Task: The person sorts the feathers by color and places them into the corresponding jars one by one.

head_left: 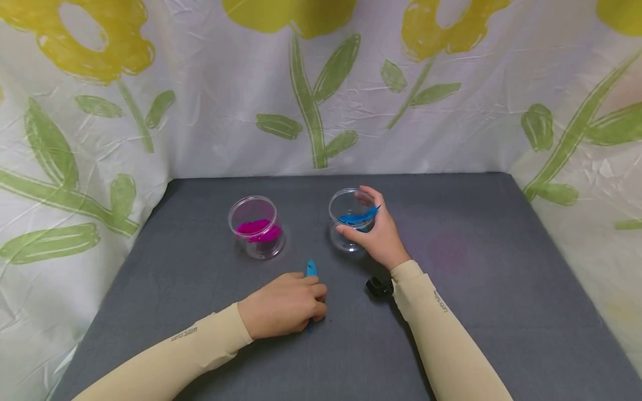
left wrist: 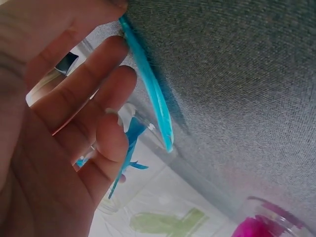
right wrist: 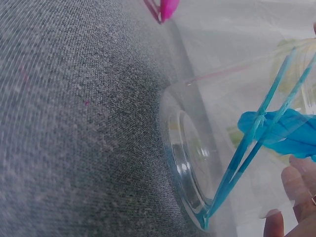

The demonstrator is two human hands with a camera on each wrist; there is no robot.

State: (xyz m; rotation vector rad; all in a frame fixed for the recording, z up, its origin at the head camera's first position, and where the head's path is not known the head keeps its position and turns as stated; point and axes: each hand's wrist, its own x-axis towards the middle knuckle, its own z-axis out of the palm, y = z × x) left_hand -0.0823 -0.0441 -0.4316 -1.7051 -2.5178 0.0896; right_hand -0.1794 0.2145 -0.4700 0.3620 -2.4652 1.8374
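Observation:
My left hand [head_left: 285,303] is over the middle of the dark cloth, pinching a slim blue feather [left wrist: 150,84] near its quill between thumb and index finger. The other fingers are loosely bent beside it. The feather's broad end sticks out past the knuckles in the head view. My right hand [head_left: 382,234] grips a clear plastic cup [head_left: 346,239] from its right side, thumb in front and fingers behind. Inside that cup are blue feathers [right wrist: 281,131], one poking over the rim. The cup's base appears to rest on the cloth.
Left of the held cup stands a second clear cup [head_left: 263,252] with magenta feathers [head_left: 259,229] in it. A black clip-like piece [head_left: 378,288] sits beside the right cuff. A flower-printed curtain [head_left: 215,111] borders the grey-covered table [head_left: 476,312].

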